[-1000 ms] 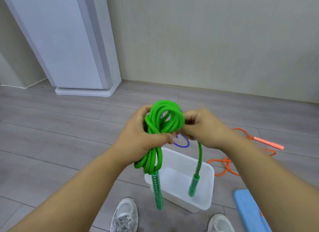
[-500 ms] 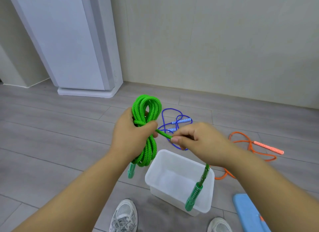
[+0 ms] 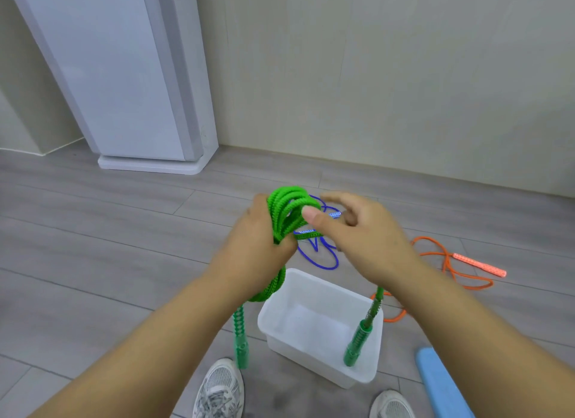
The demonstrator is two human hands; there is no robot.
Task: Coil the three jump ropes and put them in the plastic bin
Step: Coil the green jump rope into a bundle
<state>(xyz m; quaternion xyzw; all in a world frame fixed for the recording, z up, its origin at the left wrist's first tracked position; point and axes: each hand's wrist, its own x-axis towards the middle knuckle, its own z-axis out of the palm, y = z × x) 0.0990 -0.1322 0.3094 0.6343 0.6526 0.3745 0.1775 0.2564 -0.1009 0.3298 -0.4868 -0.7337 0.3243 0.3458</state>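
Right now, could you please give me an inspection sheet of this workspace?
Surface: grey plank floor.
Job's things: green rope coiled in hand, both handles dangling; blue rope and orange rope loose on the floor; bin empty.
Clutter: blue pad at right; two shoes below.
Grippers: left hand clamps the coil; right hand open-fingered beside it, green rope running under it.
Cables: nothing seen.
Surroundings: white appliance and a beige wall.

Green rope (image 3: 287,210) coil (left-hand grip (image 3: 259,246))
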